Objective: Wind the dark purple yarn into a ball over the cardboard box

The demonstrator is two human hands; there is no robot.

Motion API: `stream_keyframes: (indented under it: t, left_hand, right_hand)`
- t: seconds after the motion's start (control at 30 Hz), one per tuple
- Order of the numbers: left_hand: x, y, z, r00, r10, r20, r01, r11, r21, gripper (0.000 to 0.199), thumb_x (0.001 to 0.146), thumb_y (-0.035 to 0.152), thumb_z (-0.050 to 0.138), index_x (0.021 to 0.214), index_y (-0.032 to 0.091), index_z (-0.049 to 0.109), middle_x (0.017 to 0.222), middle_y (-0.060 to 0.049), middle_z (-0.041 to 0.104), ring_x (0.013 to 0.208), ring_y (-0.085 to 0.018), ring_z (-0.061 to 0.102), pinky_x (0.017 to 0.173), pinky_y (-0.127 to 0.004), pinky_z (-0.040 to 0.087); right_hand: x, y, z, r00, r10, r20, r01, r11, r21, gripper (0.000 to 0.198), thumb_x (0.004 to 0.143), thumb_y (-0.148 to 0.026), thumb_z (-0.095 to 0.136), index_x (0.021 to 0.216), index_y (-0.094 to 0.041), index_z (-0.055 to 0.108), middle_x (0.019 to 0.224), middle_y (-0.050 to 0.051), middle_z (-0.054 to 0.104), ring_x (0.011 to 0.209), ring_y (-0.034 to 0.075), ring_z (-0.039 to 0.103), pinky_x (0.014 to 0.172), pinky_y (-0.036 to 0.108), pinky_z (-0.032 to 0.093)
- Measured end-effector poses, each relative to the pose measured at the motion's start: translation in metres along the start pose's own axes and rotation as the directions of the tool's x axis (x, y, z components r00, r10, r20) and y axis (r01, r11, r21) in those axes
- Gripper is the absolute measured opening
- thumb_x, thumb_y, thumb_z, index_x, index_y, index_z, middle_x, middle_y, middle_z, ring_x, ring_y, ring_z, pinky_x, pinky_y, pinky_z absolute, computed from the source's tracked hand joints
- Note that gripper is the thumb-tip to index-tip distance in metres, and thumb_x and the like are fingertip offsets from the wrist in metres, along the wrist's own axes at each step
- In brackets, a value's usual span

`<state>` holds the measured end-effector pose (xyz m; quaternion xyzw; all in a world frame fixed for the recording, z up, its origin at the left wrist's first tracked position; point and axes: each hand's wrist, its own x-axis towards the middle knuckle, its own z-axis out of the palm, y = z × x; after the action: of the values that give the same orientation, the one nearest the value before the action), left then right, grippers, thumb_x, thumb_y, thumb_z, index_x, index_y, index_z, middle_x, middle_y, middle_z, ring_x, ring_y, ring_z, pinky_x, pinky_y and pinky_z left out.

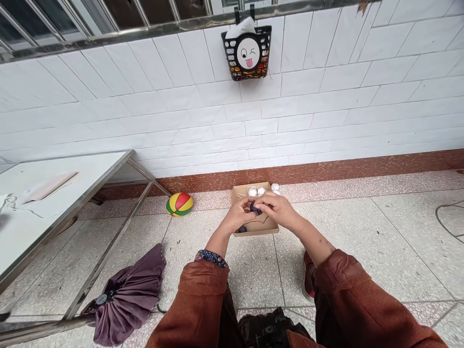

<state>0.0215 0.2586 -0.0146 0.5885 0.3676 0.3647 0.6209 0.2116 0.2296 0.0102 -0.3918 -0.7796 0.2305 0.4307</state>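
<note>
Over a shallow cardboard box, my left hand and my right hand meet around a small dark ball. It looks like wound yarn, but the fingers cover much of it. Both hands have their fingers closed on it, left and right sides each. A second dark ball lies in the box's near left corner. White balls sit at the back of the box. Another white ball is just outside its right back corner.
A striped ball lies by the wall, left of the box. A folded purple umbrella leans near the metal-legged table. Above hangs a black basket on the window rail. A dark cable lies on the floor at right.
</note>
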Motion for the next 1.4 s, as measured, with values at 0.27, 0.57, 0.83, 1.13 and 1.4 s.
stream_keyframes:
  t: [0.27, 0.57, 0.83, 1.13, 1.4]
  left_hand:
    - [-0.008, 0.009, -0.003, 0.988, 0.093, 0.125, -0.051, 0.950, -0.309, 0.074, 0.066, 0.019, 0.084, 0.135, 0.027, 0.059, 0.116, -0.006, 0.066, 0.105, -0.019, 0.060, 0.092, -0.031, 0.045]
    - [0.004, 0.002, -0.012, 0.978, -0.016, -0.208, -0.057, 0.938, -0.341, 0.040, 0.065, 0.020, 0.081, 0.104, 0.019, 0.069, 0.104, -0.005, 0.069, 0.095, -0.017, 0.061, 0.087, -0.031, 0.046]
    - [-0.001, -0.009, -0.009, 0.994, 0.014, -0.105, 0.002, 0.988, 0.154, 0.062, 0.059, 0.011, 0.078, 0.120, 0.019, 0.066, 0.101, -0.005, 0.068, 0.085, -0.018, 0.061, 0.079, -0.032, 0.046]
    - [-0.013, 0.008, -0.002, 0.986, 0.082, 0.143, -0.045, 0.968, -0.247, 0.068, 0.070, 0.015, 0.080, 0.134, 0.025, 0.061, 0.115, -0.007, 0.067, 0.103, -0.020, 0.061, 0.088, -0.030, 0.045]
    - [-0.004, 0.001, -0.018, 0.963, -0.106, -0.246, -0.014, 0.898, -0.440, 0.037, 0.064, 0.021, 0.082, 0.097, 0.017, 0.067, 0.096, -0.003, 0.067, 0.083, -0.013, 0.059, 0.071, -0.024, 0.043]
  right_hand:
    - [0.009, 0.041, 0.018, 0.968, 0.199, -0.153, -0.192, 0.980, 0.054, 0.019, 0.095, -0.032, 0.057, 0.083, -0.022, 0.067, 0.079, 0.002, 0.068, 0.076, 0.019, 0.061, 0.071, 0.030, 0.046]
    - [-0.002, 0.032, 0.026, 0.996, 0.088, 0.028, -0.088, 0.996, -0.004, 0.016, 0.097, -0.029, 0.054, 0.088, -0.022, 0.066, 0.086, 0.004, 0.068, 0.081, 0.020, 0.062, 0.076, 0.032, 0.046]
    - [0.005, 0.014, 0.004, 0.998, 0.059, 0.027, -0.062, 0.989, 0.132, 0.022, 0.097, -0.037, 0.058, 0.085, -0.023, 0.070, 0.081, 0.004, 0.067, 0.078, 0.019, 0.060, 0.076, 0.033, 0.046]
    - [0.009, 0.052, 0.019, 0.947, 0.322, 0.013, -0.319, 0.929, 0.190, 0.026, 0.092, -0.041, 0.057, 0.077, -0.021, 0.062, 0.069, -0.001, 0.057, 0.064, 0.015, 0.050, 0.062, 0.027, 0.038]
    - [0.002, 0.046, 0.030, 0.977, 0.202, 0.069, -0.207, 0.975, 0.075, 0.019, 0.095, -0.032, 0.054, 0.083, -0.021, 0.064, 0.074, 0.000, 0.062, 0.071, 0.016, 0.055, 0.067, 0.028, 0.041]
